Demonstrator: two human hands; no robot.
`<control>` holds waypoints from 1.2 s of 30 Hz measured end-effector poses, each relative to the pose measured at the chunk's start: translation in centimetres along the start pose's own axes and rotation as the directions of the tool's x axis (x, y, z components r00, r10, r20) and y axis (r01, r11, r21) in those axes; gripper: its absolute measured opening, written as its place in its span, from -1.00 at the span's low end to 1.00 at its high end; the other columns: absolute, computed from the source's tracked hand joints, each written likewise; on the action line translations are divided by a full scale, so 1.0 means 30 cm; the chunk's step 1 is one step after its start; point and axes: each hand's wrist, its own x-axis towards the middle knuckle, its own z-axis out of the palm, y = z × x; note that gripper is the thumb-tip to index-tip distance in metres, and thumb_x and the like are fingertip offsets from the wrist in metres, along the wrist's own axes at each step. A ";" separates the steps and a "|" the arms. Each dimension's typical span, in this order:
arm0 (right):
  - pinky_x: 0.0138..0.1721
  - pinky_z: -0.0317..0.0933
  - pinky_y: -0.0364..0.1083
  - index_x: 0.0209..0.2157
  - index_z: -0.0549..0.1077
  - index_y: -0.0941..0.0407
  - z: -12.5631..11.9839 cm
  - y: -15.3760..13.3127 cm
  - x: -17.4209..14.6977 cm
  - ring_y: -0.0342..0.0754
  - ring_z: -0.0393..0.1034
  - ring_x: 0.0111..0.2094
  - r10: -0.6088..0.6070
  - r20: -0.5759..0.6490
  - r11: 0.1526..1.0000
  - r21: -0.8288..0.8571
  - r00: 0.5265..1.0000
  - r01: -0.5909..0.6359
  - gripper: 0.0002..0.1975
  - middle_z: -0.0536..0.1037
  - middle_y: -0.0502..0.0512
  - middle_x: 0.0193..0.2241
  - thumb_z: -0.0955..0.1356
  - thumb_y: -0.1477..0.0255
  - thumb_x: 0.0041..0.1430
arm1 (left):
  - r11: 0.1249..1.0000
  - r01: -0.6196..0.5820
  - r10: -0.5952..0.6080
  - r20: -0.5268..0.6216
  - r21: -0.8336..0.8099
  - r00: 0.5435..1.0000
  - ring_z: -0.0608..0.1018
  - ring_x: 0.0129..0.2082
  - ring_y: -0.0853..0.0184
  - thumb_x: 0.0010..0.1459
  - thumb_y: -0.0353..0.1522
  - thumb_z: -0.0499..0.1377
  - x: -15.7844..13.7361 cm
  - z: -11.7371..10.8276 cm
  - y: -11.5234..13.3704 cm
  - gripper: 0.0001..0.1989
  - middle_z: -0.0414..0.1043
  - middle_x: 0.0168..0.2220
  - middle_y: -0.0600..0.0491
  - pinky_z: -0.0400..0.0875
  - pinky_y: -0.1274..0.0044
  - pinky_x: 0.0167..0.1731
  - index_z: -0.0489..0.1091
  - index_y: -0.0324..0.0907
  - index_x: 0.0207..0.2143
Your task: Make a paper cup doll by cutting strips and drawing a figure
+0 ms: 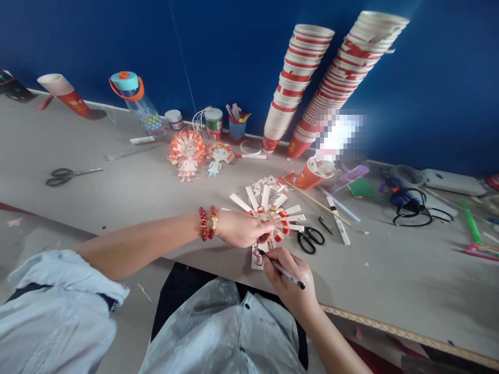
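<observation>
My left hand (244, 228), wearing red bead bracelets (208, 223), reaches across a paper cut-out figure (255, 261) at the table's front edge. Its fingers are closed on the figure's upper part and hide much of it. White strips (265, 197) fan out around the figure's head, some curled up with red showing. On the figure's lower part, brown outlines are drawn. My right hand (290, 280) grips a slim pen (286, 272), its tip at the drawn part. Black-handled scissors (311, 240) lie just right of the figure, partly under the strips.
Two finished-looking paper figures (187, 156) lie farther back. Tall paper-cup stacks (286, 83) lean near the blue wall. Paper scraps (268, 183), a red cup (310, 174), a white marker (341, 226), a bottle (142, 109) and other scissors (70, 175) are on the table (132, 182).
</observation>
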 end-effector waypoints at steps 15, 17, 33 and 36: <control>-0.52 0.18 -0.22 -0.41 0.35 0.08 -0.007 -0.001 0.002 -0.17 0.33 -0.60 0.032 -0.051 0.999 0.007 0.998 -0.032 -0.88 0.49 -0.04 -0.57 0.29 0.51 0.22 | 0.997 -0.045 0.047 0.038 -0.065 0.998 0.52 -0.19 0.31 0.22 -0.59 -0.06 -0.004 -0.008 0.006 -0.73 0.47 -0.08 -0.04 0.33 0.55 -0.22 0.21 -0.20 -0.07; -0.54 0.17 -0.23 -0.41 0.35 0.08 -0.008 0.002 0.002 -0.18 0.32 -0.62 0.052 -0.066 0.999 0.000 0.996 -0.052 -0.89 0.47 -0.05 -0.59 0.30 0.50 0.21 | 0.996 -0.056 0.058 0.025 -0.066 0.998 0.52 -0.17 0.32 0.22 -0.59 -0.05 -0.004 -0.009 0.007 -0.72 0.47 -0.08 -0.04 0.32 0.56 -0.21 0.21 -0.20 -0.05; -0.40 0.29 -0.12 -0.14 0.40 0.10 -0.020 0.028 -0.009 -0.06 0.41 -0.45 -0.217 -0.013 0.976 -0.028 0.976 0.216 -0.77 0.53 0.08 -0.46 0.31 0.63 0.17 | 0.995 -0.070 0.069 -0.019 -0.078 0.997 0.56 -0.18 0.30 0.17 -0.62 -0.05 -0.005 0.004 -0.007 -0.68 0.50 -0.11 -0.02 0.36 0.56 -0.20 0.26 -0.20 -0.07; -0.36 0.32 -0.08 -0.08 0.40 0.13 -0.032 0.032 -0.016 0.00 0.43 -0.38 -0.318 0.037 0.941 -0.111 0.947 0.320 -0.70 0.57 0.11 -0.43 0.31 0.66 0.16 | 0.997 -0.068 0.066 -0.045 -0.038 0.997 0.55 -0.21 0.32 0.19 -0.60 -0.04 -0.009 0.009 -0.002 -0.67 0.51 -0.13 0.00 0.35 0.57 -0.21 0.26 -0.21 -0.03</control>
